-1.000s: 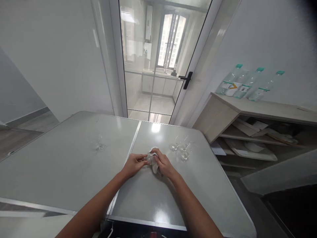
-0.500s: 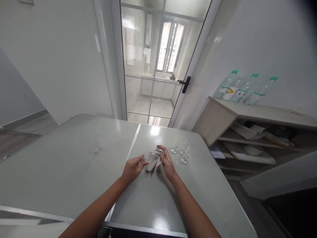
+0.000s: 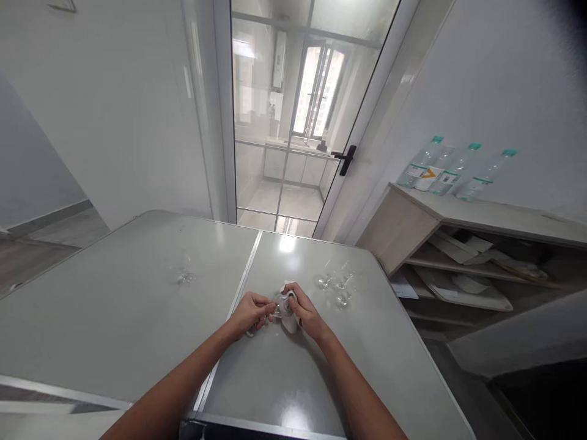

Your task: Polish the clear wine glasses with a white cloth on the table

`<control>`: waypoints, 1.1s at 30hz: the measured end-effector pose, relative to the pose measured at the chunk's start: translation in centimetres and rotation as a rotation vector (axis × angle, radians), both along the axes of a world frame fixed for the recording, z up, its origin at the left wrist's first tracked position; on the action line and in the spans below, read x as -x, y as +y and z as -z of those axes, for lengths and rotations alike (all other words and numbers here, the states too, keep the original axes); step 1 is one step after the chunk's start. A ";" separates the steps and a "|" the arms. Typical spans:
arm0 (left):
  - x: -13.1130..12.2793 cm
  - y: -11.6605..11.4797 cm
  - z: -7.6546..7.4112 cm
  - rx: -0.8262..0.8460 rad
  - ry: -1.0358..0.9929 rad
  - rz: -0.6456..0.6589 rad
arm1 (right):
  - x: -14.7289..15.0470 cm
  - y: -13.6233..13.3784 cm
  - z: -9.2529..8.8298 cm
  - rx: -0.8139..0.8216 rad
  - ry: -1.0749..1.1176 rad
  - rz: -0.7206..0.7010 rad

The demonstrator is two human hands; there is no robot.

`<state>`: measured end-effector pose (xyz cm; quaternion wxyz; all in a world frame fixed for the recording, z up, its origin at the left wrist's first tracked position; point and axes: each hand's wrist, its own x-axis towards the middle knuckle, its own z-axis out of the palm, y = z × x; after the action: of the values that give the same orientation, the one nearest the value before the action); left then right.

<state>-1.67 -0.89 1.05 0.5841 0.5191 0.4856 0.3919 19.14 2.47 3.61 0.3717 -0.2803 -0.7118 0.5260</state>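
My left hand pinches the clear stem end of a small glass above the table, near the metal seam. Around the other end of that glass, my right hand is closed on a light grey cloth, which hangs below the fingers. The cloth touches the glass. On the right of the table, several clear glasses lie close together. Another clear glass is on the left half of the table. Their outlines are faint.
The grey table has a metal seam across it. At the right stands a wooden shelf with papers inside and plastic bottles on top. Beyond the table is a glass door with a black handle.
Both hands have come closer together and slightly lower. My right hand has bunched the cloth more tightly around the glass. The view has shifted a little.
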 end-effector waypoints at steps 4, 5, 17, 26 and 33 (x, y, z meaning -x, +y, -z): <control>0.3 0.0 -0.9 0.094 -0.068 0.032 | -0.1 0.1 0.3 -0.070 -0.049 0.007; 0.5 0.0 -1.1 0.116 -0.083 0.038 | -0.2 0.1 0.3 -0.099 -0.072 0.006; 0.5 0.2 0.6 -0.207 0.220 -0.106 | 0.9 -0.3 0.3 0.229 0.202 0.102; 0.4 0.1 2.6 -0.734 0.573 -0.252 | 1.2 0.2 0.4 0.592 0.469 0.235; 0.7 0.3 0.6 -0.159 0.136 -0.047 | 1.3 -0.5 0.3 0.193 0.163 0.156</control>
<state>-2.39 -0.55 0.47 0.4974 0.5776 0.5034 0.4068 17.80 2.01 3.36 0.4394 -0.3257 -0.6012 0.5826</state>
